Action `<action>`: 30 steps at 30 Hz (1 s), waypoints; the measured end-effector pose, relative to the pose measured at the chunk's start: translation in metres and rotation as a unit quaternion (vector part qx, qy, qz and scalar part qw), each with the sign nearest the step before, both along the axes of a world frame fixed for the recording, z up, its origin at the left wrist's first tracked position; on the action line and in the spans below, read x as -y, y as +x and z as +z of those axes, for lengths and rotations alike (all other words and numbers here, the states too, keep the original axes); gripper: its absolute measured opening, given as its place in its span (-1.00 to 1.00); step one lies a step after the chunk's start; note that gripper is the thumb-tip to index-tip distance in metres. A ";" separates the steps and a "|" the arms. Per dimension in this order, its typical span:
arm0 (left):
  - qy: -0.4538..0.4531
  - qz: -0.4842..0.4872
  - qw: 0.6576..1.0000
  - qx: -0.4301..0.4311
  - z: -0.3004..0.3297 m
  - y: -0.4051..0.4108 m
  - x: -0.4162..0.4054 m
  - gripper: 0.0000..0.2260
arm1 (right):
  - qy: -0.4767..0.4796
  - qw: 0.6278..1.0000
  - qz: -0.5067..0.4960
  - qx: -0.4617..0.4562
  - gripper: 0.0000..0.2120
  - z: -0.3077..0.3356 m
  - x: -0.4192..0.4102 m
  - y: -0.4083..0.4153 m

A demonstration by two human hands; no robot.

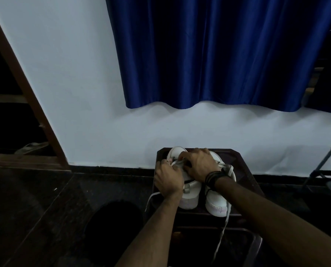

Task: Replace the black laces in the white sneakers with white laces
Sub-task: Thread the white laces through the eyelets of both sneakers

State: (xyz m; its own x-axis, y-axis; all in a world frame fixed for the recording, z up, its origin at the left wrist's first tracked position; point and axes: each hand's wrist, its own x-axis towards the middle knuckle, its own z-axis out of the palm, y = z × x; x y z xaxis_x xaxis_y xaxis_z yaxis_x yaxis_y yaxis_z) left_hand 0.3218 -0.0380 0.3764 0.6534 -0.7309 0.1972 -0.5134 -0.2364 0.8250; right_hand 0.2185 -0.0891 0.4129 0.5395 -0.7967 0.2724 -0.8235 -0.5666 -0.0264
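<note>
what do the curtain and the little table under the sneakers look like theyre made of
Curtain: a satin-like fabric by the look, deep blue with a soft sheen running along its folds. Table: probably dark wood or laminate, smooth and slightly glossy at its edge; the dim light leaves it uncertain.

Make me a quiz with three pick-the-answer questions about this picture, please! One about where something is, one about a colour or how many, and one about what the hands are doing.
1. Where do the two white sneakers stand?
A. on the small dark wooden table
B. on the floor
C. on a chair

2. What colour is the curtain?
A. red
B. deep blue
C. yellow

3. What are the two hands doing?
A. hanging idle
B. working a lace on the left sneaker
C. lifting the table

Answers:
1 A: both white sneakers sit on the small dark wooden table.
2 B: the satin curtain is deep blue.
3 B: the left hand and right hand meet over the left sneaker, fingers on its white lace.
</note>
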 end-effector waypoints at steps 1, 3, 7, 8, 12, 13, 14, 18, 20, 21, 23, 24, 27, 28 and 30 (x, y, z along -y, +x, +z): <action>-0.001 0.000 1.000 0.001 -0.001 0.000 0.000 -0.81 | 0.003 1.000 0.000 -0.004 -0.69 0.001 0.000 0.000; 0.000 0.001 1.000 0.003 -0.002 0.000 0.001 -0.81 | 0.007 1.000 0.000 -0.012 -0.69 0.000 0.000 0.000; 0.001 0.000 1.000 0.002 -0.003 0.000 0.002 -0.80 | 0.013 1.000 0.011 -0.019 -0.76 -0.003 0.000 0.000; 0.004 0.001 1.000 0.002 -0.002 0.000 0.002 -0.80 | 0.009 1.000 0.013 -0.016 -0.74 -0.003 -0.002 0.000; 0.019 0.005 1.000 0.000 0.002 0.000 0.000 -0.79 | -0.027 0.998 0.049 -0.018 -0.60 -0.005 -0.007 -0.002; 0.024 0.008 1.000 -0.003 0.002 0.000 0.000 -0.79 | -0.030 0.997 0.062 -0.027 -0.60 -0.005 -0.008 -0.004; 0.029 0.012 0.999 -0.005 0.003 -0.001 0.000 -0.79 | -0.025 0.997 0.072 -0.034 -0.61 -0.004 -0.009 -0.007; 0.041 0.013 0.999 -0.004 0.004 -0.001 0.000 -0.78 | 0.011 0.995 0.087 -0.040 -0.66 0.002 -0.010 -0.017; 0.047 0.011 0.999 0.002 0.004 -0.002 -0.001 -0.78 | 0.031 0.996 0.086 -0.023 -0.67 0.004 -0.012 -0.017; 0.049 0.013 0.999 0.005 0.004 -0.002 -0.002 -0.79 | 0.031 0.996 0.086 -0.008 -0.66 0.005 -0.015 -0.016; 0.047 0.021 0.999 0.001 0.004 -0.001 -0.001 -0.82 | 0.001 0.996 0.086 0.027 -0.65 0.009 -0.023 -0.015; 0.044 0.022 0.999 0.001 0.004 0.000 0.000 -0.84 | -0.031 0.994 0.093 0.046 -0.66 0.010 -0.029 -0.017; 0.044 0.014 0.999 0.006 0.004 0.000 0.002 -0.85 | -0.009 0.986 0.137 0.095 -0.62 0.017 -0.047 -0.024; 0.049 0.010 0.999 0.007 0.005 0.000 0.002 -0.84 | 0.050 0.979 0.146 0.132 -0.60 0.021 -0.053 -0.025; 0.055 0.003 0.998 0.011 0.007 0.000 0.002 -0.85 | 0.160 0.952 0.143 0.217 -0.60 0.030 -0.060 -0.027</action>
State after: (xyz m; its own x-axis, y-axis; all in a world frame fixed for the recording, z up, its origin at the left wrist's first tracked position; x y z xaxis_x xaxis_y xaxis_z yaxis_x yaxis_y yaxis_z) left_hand 0.3213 -0.0398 0.3831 0.6541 -0.7453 0.1292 -0.5290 -0.3287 0.7824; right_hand 0.1916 -0.0289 0.4426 0.6388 -0.7139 0.2869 -0.5092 -0.6718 -0.5379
